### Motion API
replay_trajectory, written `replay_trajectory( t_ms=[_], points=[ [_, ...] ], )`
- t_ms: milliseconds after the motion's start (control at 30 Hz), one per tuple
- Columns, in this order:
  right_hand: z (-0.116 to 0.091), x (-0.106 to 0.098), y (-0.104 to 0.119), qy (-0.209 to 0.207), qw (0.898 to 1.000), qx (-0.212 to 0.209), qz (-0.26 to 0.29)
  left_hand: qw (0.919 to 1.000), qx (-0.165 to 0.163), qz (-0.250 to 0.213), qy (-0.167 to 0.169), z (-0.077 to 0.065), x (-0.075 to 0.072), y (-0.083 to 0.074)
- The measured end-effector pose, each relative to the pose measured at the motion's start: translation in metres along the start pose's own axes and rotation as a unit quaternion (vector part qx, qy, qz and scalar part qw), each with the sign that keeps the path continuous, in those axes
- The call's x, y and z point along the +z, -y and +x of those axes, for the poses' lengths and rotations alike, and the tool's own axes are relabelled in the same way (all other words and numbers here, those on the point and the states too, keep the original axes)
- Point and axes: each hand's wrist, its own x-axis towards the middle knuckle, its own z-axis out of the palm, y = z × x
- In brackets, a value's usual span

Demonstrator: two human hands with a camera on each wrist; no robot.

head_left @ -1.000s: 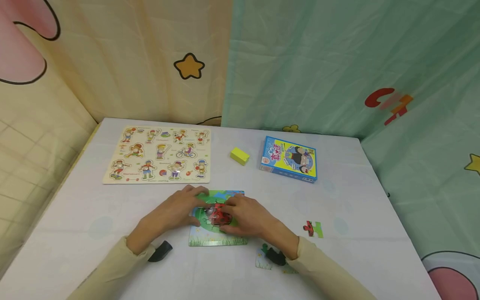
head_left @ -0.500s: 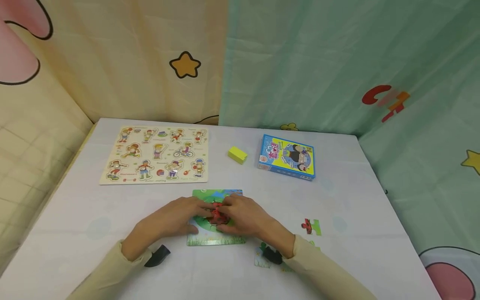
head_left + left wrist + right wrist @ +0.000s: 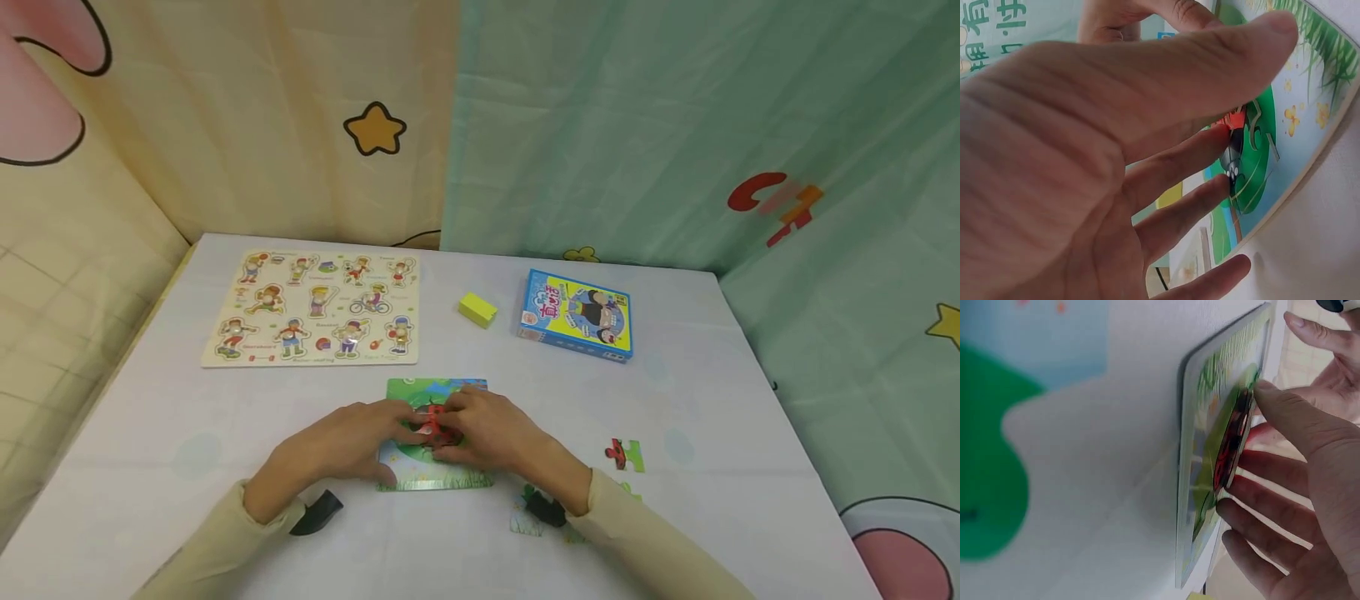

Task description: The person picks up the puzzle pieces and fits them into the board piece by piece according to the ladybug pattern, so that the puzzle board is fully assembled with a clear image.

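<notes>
A square picture board [image 3: 442,479] with a green leaf and grass print lies on the table. At its middle is a red and black ladybug puzzle piece [image 3: 432,427], partly covered by fingers. My right hand [image 3: 491,429] holds the ladybug between thumb and fingertips; in the right wrist view the ladybug [image 3: 1233,440] stands slightly proud of the board. From the other side my left hand [image 3: 341,440] reaches over the board with fairly straight fingers. In the left wrist view two fingertips touch the ladybug [image 3: 1235,147] near its black head, and the thumb is held away.
A ladybug-and-green jigsaw piece [image 3: 625,455] lies to the right. More pieces [image 3: 527,518] lie partly under the right forearm. Behind the board are a cream peg puzzle [image 3: 315,310], a yellow block [image 3: 477,310] and a blue game box [image 3: 576,315].
My left hand's fingers have shifted over the ladybug, and its thumb has moved toward the board's near edge. The right hand stays nearly in place at the ladybug.
</notes>
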Motion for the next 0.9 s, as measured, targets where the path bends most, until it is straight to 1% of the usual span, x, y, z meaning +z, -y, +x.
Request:
replay_trajectory(
  t_ms=[133,300,367,433,600,700,800,900],
  points=[
    [-0.001,0.000,-0.005,0.017,0.999,0.001,0.034,1.0000,-0.001,0.009,-0.001,0.000,0.000,-0.001],
    [-0.001,-0.001,-0.007,0.023,0.998,0.001,0.055,0.9999,0.004,0.013,0.001,0.000,-0.001,-0.003],
    [0.000,-0.002,-0.007,0.026,0.998,0.004,0.062,0.9998,0.011,0.016,-0.005,0.002,-0.002,-0.003],
    [0.002,-0.003,-0.008,0.031,0.997,0.009,0.069,0.9993,0.019,0.025,-0.020,0.004,0.000,-0.002],
    [0.004,-0.006,-0.009,0.037,0.996,0.015,0.080,0.9951,0.036,0.024,-0.089,0.015,0.010,0.003],
    [0.005,-0.005,-0.010,0.034,0.995,0.013,0.088,0.9915,0.041,0.018,-0.122,0.021,0.015,0.006],
    [0.005,-0.004,-0.011,0.026,0.996,0.009,0.089,0.9894,0.042,0.015,-0.138,0.025,0.017,0.007],
    [0.005,-0.003,-0.011,0.020,0.996,0.007,0.089,0.9886,0.046,0.028,-0.141,0.025,0.016,0.008]
  ],
)
